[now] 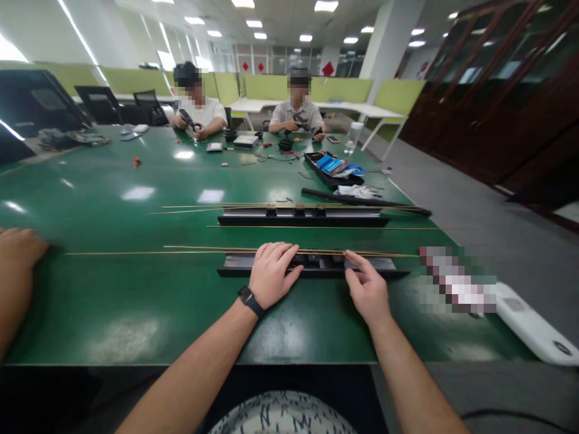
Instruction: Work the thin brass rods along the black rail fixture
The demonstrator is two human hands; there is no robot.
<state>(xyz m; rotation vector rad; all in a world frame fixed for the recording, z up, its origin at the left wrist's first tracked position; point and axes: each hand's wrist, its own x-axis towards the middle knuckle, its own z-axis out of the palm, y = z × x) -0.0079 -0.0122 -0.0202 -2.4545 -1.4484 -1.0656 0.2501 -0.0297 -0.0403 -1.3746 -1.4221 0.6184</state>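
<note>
A long black rail with grey strips [235,261] lies on the table before me, with small dark fittings along its middle. Thin golden rods [181,248] run lengthwise over its far edge and reach past both its ends. My left hand [274,274], a dark band on its wrist, rests flat across the rail with its fingertips at the rods. Farther right, my right hand [368,289] touches the rods with its index fingertip; its thumb is apart, near the rail's front edge, and the other fingers are partly hidden.
Behind lies a second black rail [303,221] with more golden rods. A black tube [366,201], gloves [357,191] and a filled black tray [337,179] sit back right. A white device [529,322] is at right. Another person's hand [22,246] rests at left; two people sit opposite.
</note>
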